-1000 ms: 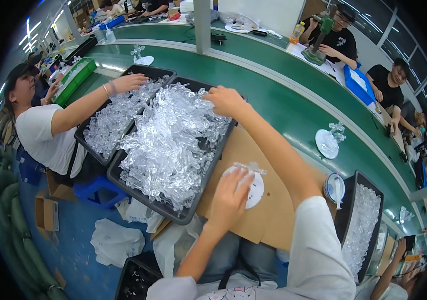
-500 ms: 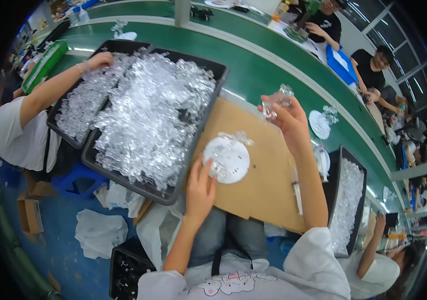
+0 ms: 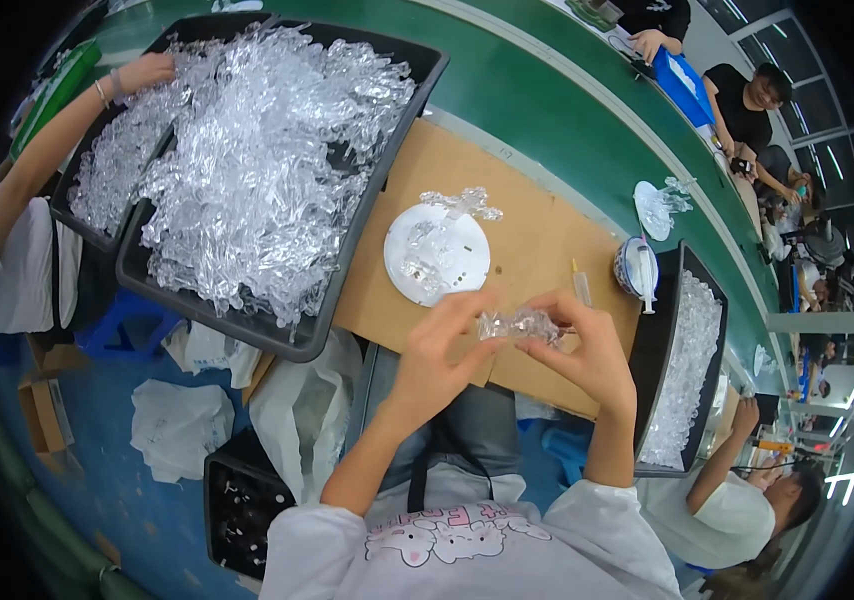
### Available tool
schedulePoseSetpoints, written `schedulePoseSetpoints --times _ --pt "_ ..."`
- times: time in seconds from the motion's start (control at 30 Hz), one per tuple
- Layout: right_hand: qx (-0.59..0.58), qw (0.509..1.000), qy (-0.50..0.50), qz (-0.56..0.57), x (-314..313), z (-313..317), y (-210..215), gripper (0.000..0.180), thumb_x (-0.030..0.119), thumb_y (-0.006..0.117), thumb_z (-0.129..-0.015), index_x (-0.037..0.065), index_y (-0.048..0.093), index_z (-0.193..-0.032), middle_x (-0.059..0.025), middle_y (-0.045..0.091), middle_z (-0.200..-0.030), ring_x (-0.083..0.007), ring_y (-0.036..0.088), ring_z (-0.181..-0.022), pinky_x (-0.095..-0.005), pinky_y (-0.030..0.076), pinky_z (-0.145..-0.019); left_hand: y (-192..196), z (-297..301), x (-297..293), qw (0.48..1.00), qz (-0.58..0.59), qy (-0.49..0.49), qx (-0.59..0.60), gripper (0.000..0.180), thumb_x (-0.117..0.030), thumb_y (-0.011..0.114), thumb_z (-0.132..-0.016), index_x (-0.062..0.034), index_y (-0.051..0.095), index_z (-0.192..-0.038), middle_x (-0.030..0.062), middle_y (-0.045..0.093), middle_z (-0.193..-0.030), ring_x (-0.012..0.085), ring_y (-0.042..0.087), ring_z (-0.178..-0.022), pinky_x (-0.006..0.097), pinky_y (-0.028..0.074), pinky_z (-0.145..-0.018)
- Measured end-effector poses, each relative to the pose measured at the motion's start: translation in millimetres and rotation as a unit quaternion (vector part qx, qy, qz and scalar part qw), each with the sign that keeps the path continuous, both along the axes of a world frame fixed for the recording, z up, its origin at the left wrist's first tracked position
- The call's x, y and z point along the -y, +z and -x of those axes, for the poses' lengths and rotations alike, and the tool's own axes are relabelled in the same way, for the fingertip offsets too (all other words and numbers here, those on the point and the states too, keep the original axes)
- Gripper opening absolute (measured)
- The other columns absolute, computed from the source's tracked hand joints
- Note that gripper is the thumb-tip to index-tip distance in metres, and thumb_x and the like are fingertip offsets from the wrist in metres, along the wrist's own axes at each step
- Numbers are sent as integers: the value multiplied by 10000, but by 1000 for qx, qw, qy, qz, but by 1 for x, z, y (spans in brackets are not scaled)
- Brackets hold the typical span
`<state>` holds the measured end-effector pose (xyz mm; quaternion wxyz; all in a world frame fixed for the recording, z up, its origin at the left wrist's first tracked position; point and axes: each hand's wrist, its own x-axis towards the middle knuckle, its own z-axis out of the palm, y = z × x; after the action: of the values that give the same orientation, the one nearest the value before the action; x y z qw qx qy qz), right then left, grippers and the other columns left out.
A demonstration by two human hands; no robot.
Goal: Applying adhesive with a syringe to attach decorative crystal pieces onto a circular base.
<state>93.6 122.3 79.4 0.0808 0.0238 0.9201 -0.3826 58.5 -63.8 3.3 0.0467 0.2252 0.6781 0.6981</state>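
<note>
Clear piece [image 3: 519, 326]: between the two hands, just above the near edge of the cardboard [image 3: 537, 215]; whether it is one part or two put together, I cannot tell.
Long axis: roughly from 9 to 3 o'clock, along the line from one hand to the other.
Left hand [image 3: 439, 345]: thumb and fingertips pinch the piece's 9 o'clock end; forearm rises from 7 o'clock, fingers pointing to about 2.
Right hand [image 3: 589, 355]: thumb and fingers grasp the 3 o'clock end; forearm comes up from 5 o'clock, wrist bent inward, fingers towards 10.
Nearer hand: neither, as both touch the piece; the left is closer to the disc.
Disc [image 3: 404, 240]: white, flat on the cardboard at 10 to 11 o'clock from the piece; one clear cluster [image 3: 467, 203] overhangs its 1 o'clock rim, and more clear plastic lies on its face.
Syringe [image 3: 581, 285]: yellow-tipped, on the cardboard at 2 o'clock, beyond the right fingers.
Bowl [image 3: 626, 262]: further out at 2 o'clock, a white tool [image 3: 649, 298] over its edge.
Trays: large tray [image 3: 292, 345] heaped with clear parts at 10 o'clock; side tray [image 3: 653, 365], also filled, at 3 to 4.
Tabletop [image 3: 537, 130]: green, past the cardboard at 12 o'clock.
</note>
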Motion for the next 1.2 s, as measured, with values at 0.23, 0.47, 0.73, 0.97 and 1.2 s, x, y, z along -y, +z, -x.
schedulePoseSetpoints --times 0.23,0.47,0.73,0.97,1.2 --pt "-69 926 -175 326 19 2 -40 212 90 706 -800 -11 631 -971 -60 651 -783 -105 605 -688 -240 482 -652 -17 -3 -20 966 -196 -3 167 325 -12 650 -829 2 616 -1152 119 614 -1092 192 612 -909 266 485 -794" --pt "-111 956 -217 160 -12 62 -90 213 168 662 -869 -28 627 -945 -47 632 -784 -98 580 -674 -239 481 -619 -52 -8 11 975 46 217 13 288 -3 570 -865 -20 627 -1147 141 588 -1178 308 572 -1107 368 466 -898" --pt "-76 971 -198 107 -6 86 -100 255 210 683 -862 -14 637 -972 -38 640 -826 -88 577 -667 -226 484 -623 -76 0 21 946 202 236 -89 266 -10 588 -837 -34 648 -1095 126 570 -1210 346 474 -1233 429 393 -987" --pt "-93 975 -191 71 1 87 -95 271 209 692 -857 -19 641 -993 -40 653 -823 -87 587 -645 -211 481 -616 -77 -1 20 952 196 224 -71 256 -19 599 -831 -27 651 -1081 134 560 -1220 365 450 -1252 447 374 -1010" --pt "-128 978 -162 -37 16 78 -91 260 193 694 -858 -35 646 -973 -58 671 -798 -91 621 -667 -211 494 -620 -77 1 20 951 207 219 -75 263 -28 598 -835 -26 644 -1094 142 556 -1224 371 435 -1262 450 363 -1021"
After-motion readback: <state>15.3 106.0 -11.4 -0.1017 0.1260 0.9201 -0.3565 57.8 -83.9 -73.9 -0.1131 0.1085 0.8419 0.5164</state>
